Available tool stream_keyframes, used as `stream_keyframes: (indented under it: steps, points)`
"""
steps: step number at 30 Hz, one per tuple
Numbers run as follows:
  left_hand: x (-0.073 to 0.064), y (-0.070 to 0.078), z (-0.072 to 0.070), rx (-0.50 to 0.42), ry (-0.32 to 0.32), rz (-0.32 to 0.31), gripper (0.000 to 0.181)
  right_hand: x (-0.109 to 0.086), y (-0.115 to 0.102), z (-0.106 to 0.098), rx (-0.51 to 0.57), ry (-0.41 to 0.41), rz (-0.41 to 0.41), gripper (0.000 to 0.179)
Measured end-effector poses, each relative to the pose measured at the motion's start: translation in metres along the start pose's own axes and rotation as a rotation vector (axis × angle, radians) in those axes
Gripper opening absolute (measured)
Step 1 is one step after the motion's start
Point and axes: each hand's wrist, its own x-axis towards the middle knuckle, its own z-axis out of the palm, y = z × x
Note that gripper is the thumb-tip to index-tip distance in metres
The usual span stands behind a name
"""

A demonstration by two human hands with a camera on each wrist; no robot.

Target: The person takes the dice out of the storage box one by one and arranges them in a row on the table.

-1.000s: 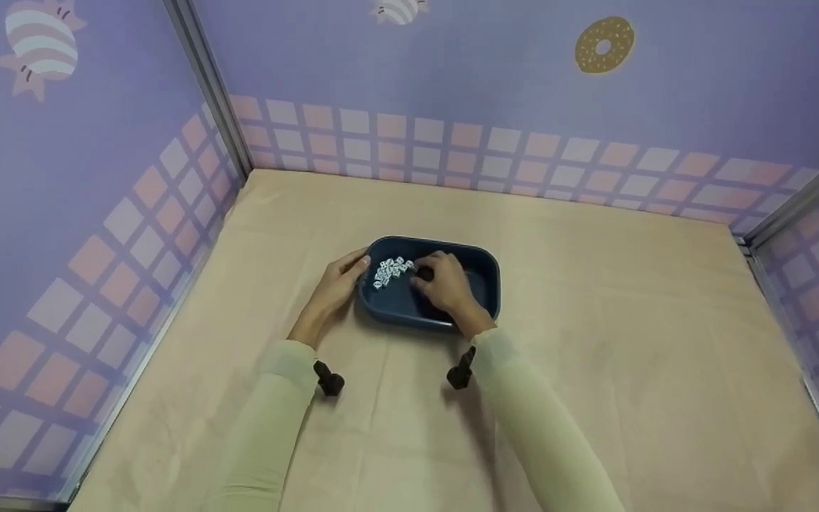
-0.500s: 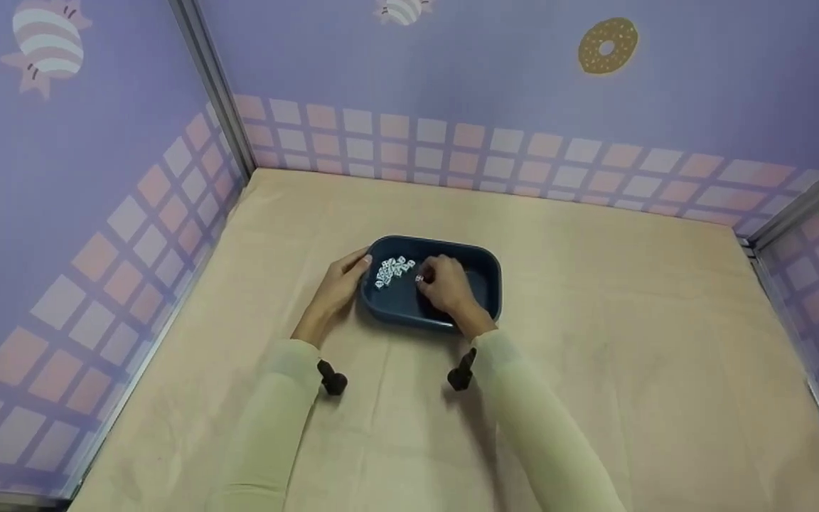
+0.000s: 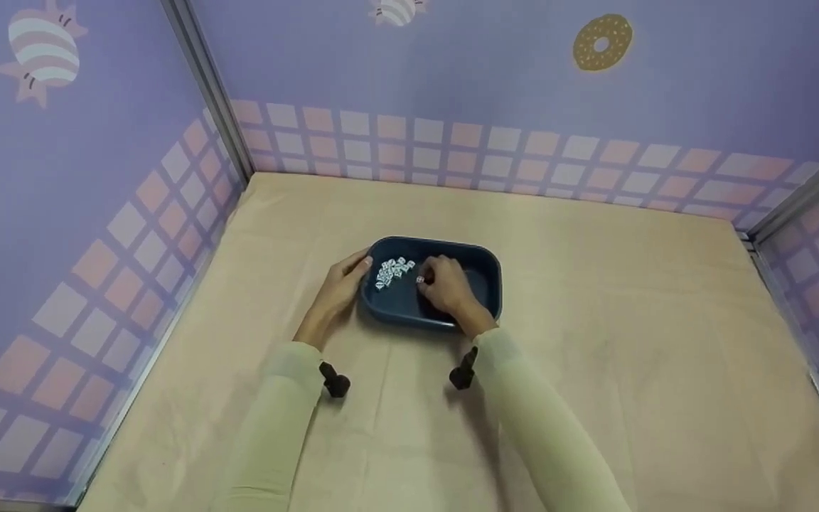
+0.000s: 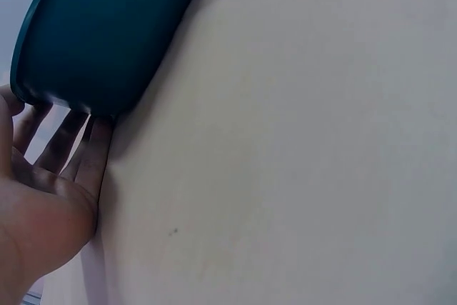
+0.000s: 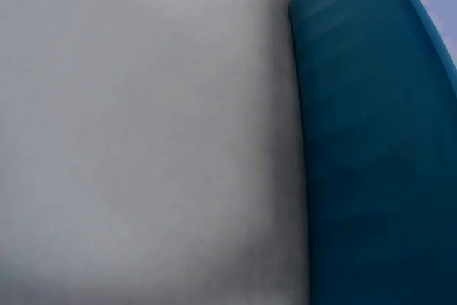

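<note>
A dark blue rectangular tray [image 3: 489, 254] with rounded corners lies on the cloth. Several small white dice [image 3: 390, 271] are grouped in its left half. My left hand [image 3: 337, 290] rests at the tray's left end; in the left wrist view its fairly straight fingers [image 4: 91, 151] touch the outer wall and the thumb is at the rim. My right hand [image 3: 448, 286] reaches over the front rim into the tray and pinches one white die [image 3: 420, 279] at its fingertips, right of the group. The right wrist view has only the tray's outer wall [image 5: 378, 141], with my right hand out of sight.
A pale beige cloth [image 3: 637, 341] covers the table. Purple walls with a pink and white check border [image 3: 502, 156] enclose the back and both sides. A small dark device sticks out from each sleeve cuff, close above the cloth.
My right hand has drawn back slightly from the dice group, and one die now shows at its fingertips. The left hand keeps its place on the tray.
</note>
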Motion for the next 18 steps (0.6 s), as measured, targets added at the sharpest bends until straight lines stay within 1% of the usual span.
stream_keyframes:
  steps: [6,10,16,18]
  points:
    - [0.0003,0.0005,0.0003,0.031,-0.008,0.007,0.047,-0.0009,0.0013,-0.0011,0.03,0.001,0.017,0.012]
    - [0.0017,0.0001,-0.0013,0.031,-0.008,-0.001,0.047,-0.0008,0.0012,-0.0014,0.057,0.002,0.008,0.011]
    - [0.0036,-0.0006,-0.0023,0.046,-0.001,-0.003,0.047,-0.0007,0.0004,-0.0019,0.061,0.004,0.006,0.012]
    - [0.0043,-0.0001,-0.0014,0.044,-0.01,-0.002,0.047,-0.0012,0.001,-0.0022,0.062,0.004,0.015,0.013]
